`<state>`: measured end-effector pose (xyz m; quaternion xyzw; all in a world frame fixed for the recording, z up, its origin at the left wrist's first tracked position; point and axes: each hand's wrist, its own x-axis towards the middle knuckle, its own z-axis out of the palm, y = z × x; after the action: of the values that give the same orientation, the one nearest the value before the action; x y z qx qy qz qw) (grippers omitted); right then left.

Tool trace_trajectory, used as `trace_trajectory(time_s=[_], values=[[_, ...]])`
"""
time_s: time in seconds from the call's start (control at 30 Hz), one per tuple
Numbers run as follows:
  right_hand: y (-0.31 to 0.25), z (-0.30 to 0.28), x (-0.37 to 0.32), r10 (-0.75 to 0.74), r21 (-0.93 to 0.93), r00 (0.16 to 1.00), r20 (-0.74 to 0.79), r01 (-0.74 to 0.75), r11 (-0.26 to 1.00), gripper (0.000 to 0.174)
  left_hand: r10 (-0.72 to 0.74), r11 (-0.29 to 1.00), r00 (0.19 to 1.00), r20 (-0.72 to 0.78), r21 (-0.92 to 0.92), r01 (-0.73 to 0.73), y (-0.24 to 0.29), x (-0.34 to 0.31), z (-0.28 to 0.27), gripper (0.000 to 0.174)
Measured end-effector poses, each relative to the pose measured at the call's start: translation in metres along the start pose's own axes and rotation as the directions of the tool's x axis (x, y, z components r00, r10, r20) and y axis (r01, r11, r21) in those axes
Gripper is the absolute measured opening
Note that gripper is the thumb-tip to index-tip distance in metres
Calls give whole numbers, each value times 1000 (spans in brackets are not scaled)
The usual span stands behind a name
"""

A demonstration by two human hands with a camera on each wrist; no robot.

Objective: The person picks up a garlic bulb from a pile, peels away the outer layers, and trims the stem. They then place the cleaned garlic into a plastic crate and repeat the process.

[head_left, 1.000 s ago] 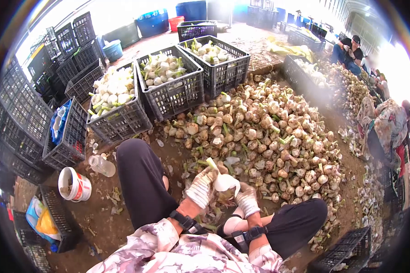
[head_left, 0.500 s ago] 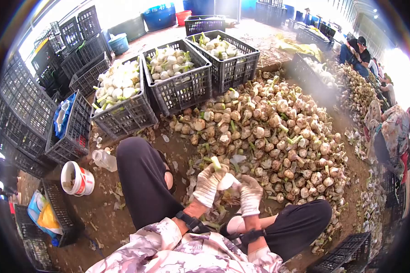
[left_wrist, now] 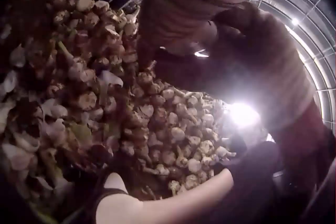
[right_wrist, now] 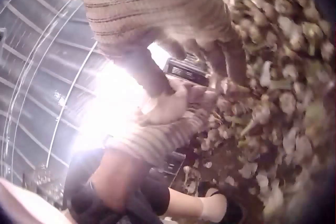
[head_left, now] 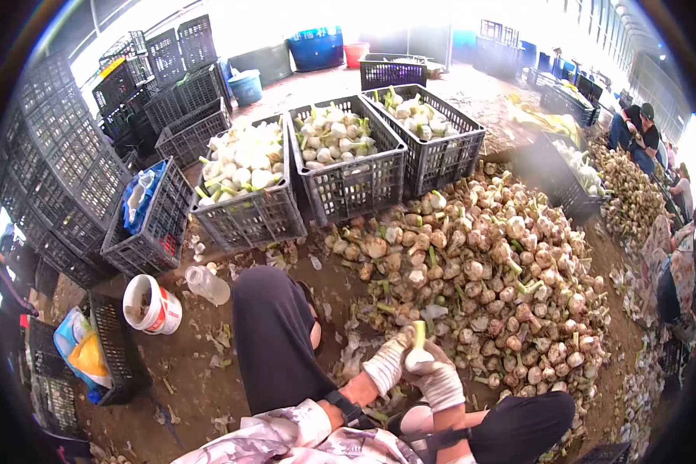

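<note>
A white garlic bulb with a short green stem (head_left: 419, 340) stands upright between my two gloved hands, low over the near edge of the garlic heap. My left hand (head_left: 388, 359) grips it from the left, fingers curled. From the other side my right hand (head_left: 438, 379) holds it too, its thumb and fingers bent round the lower part. The right wrist view shows the pale bulb (right_wrist: 169, 107) between the right hand (right_wrist: 157, 16) and the striped left glove (right_wrist: 165, 137). Both hands are dark in the left wrist view, where they hide most of the bulb.
Unpeeled garlic (head_left: 503, 286) lies heaped ahead and right. Crates of white bulbs (head_left: 348, 182) stand beyond, with empty crates stacked left (head_left: 62, 155). A white bucket (head_left: 162, 309) and a clear jar (head_left: 209, 284) sit left of my knee (head_left: 274, 325). Other people (head_left: 640, 139) work far right.
My hands have come closer together on the garlic bulb, and the white piece stretched between them no longer shows. The stem now points straight up. The head view has shifted, moving the scene rightward.
</note>
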<state>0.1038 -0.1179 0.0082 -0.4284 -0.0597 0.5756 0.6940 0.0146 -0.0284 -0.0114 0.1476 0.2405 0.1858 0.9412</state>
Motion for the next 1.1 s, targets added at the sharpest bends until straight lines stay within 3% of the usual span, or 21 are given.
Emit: trace_trajectory(time_s=[0.07, 0.13, 0.17, 0.2, 0.23, 0.3, 0.33, 0.37, 0.4, 0.47, 0.5, 0.53, 0.57, 0.6, 0.63, 0.7, 0.8, 0.9, 0.97, 1.03, 1.1], values=[[-3, -26, 13, 335, 582, 940, -69, -235, 778, 22, 105, 994, 896, -431, 7, -113, 3, 3, -10, 40], [14, -66, 48, 411, 508, 879, -243, -246, 826, 11, 49, 999, 809, -585, 34, -35, 17, 0, -11, 26], [14, -75, 57, 335, 626, 942, 28, -278, 729, 9, 33, 999, 759, -650, 45, -5, 23, -4, -5, 20], [8, -69, 64, 213, 596, 970, 115, -239, 767, 6, 44, 996, 758, -651, 87, 17, 22, -3, -4, 17], [-32, -15, 65, 281, 423, 923, -263, -152, 893, 6, 70, 994, 777, -625, 107, -4, 18, 0, -4, 16], [-62, -4, 111, -107, 308, 989, 104, 70, 949, 10, 2, 999, 854, -521, 34, 19, 7, 7, -14, 12], [-84, 16, 128, -336, 335, 905, 260, 242, 911, 22, -50, 998, 871, -489, -3, 56, 8, 10, -14, 11], [-127, 58, 116, -275, 534, 909, 313, 71, 843, 36, -98, 995, 917, -386, -55, 83, 11, 11, -22, 11], [-154, 85, 118, -378, 498, 856, 353, 171, 850, 43, -127, 989, 950, -284, -110, 99, 12, 13, -27, 12], [-198, 128, 89, -449, 33, 848, 280, 459, 888, 34, -36, 999, 823, -567, 8, 50, 18, 7, 13, 14], [-205, 120, 89, -463, -342, 824, 326, 560, 755, 34, -36, 999, 827, -561, 9, 49, 18, 6, 15, 16], [-213, 110, 88, -454, -653, 806, 379, 581, 486, 35, -15, 995, 817, -576, 73, 69, 13, 12, -2, 15], [-222, 92, 91, -450, -938, 832, 326, 344, -44, 34, -27, 992, 820, -571, 83, 91, 9, 11, -7, 14], [-234, 82, 79, -350, -988, 934, 78, 26, -152, 36, -39, 990, 823, -567, 92, 110, 6, 10, -12, 14], [-233, 39, 88, -438, -947, 897, 56, -91, -307, 40, -98, 976, 826, -554, 108, 188, 3, 11, -22, 26], [-256, -38, 87, -559, -846, 780, -283, -477, -237, 52, -4, 969, 841, -541, 204, 136, 6, 6, -7, 29], [-265, -156, 75, -810, -661, 462, -361, -739, -127, 53, -12, 978, 808, -589, 163, 133, 14, 7, 2, 30], [-260, -258, 90, -766, -693, 602, -226, -652, -308, 54, -91, 959, 739, -668, 142, 247, 18, 13, 9, 29], [-255, -277, 101, -875, -745, 482, 29, -574, -341, 33, -140, 951, 728, -671, 114, 288, 11, 15, 4, 27], [-254, -265, 94, -950, -834, 310, 37, -514, -200, 12, -106, 955, 796, -596, 163, 249, -1, 21, -6, 28], [-264, -212, 67, -901, -892, 432, -42, -423, -161, 10, -45, 945, 836, -546, 249, 214, -7, 18, 7, 24]])
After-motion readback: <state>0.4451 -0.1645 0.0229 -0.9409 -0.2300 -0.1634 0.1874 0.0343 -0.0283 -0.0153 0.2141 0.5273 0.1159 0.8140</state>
